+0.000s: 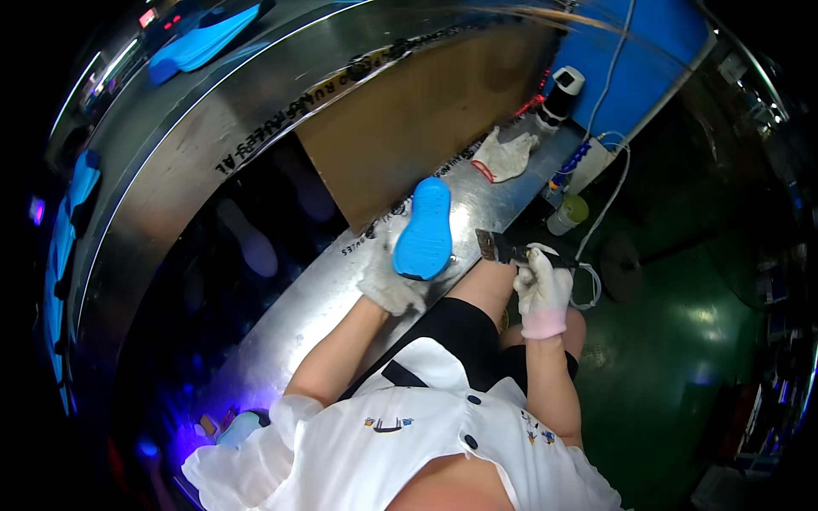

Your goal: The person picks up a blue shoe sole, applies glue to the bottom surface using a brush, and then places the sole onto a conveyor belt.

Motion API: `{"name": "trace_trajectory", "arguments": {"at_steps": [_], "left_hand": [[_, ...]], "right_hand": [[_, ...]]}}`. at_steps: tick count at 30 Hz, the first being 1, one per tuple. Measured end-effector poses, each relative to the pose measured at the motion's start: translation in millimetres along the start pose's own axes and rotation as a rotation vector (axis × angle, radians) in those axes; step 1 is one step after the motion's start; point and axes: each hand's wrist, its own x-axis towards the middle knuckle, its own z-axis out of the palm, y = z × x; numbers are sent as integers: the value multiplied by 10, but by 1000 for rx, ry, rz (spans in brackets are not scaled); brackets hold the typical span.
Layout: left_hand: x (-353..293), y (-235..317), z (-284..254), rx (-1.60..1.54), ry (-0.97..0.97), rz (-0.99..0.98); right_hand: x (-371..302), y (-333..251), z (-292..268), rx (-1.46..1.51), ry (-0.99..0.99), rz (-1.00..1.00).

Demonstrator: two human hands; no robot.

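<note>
A bright blue shoe sole (425, 230) is tilted up over the metal bench, its heel end away from me. My left hand (388, 281), in a white glove, grips its left side; part of the fingers is hidden or blurred. Off to the right, above my knees, my gloved right hand (543, 285) is closed round the dark handle of a flat brush (503, 248). The brush head points left towards the sole, apart from it. A pale cord or tube hangs beside the handle and my right wrist.
A spare white glove (504, 155) lies on the metal bench (315, 311). Beyond it stand a black-and-white device (561, 95) and a small pot (567, 214). A brown panel (426, 119) rises behind the bench. Soles (249, 238) lie in the dark space at left.
</note>
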Motion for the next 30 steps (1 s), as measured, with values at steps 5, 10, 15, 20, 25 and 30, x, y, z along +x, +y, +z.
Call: {"name": "trace_trajectory", "arguments": {"at_steps": [5, 10, 15, 20, 25, 30], "left_hand": [[328, -257, 1, -77, 418, 156], [359, -517, -80, 212, 121, 70], [397, -438, 246, 344, 218, 511], [183, -711, 701, 269, 95, 328], [382, -671, 286, 13, -189, 355], [166, -755, 641, 15, -136, 264]], "right_hand": [[103, 191, -108, -268, -55, -14], [585, 312, 168, -1142, -46, -756], [-260, -71, 588, -1279, -425, -1007], [-156, -303, 647, -969, -250, -953], [-425, -262, 675, -780, -522, -846], [-256, -213, 568, -703, -254, -823]]}}
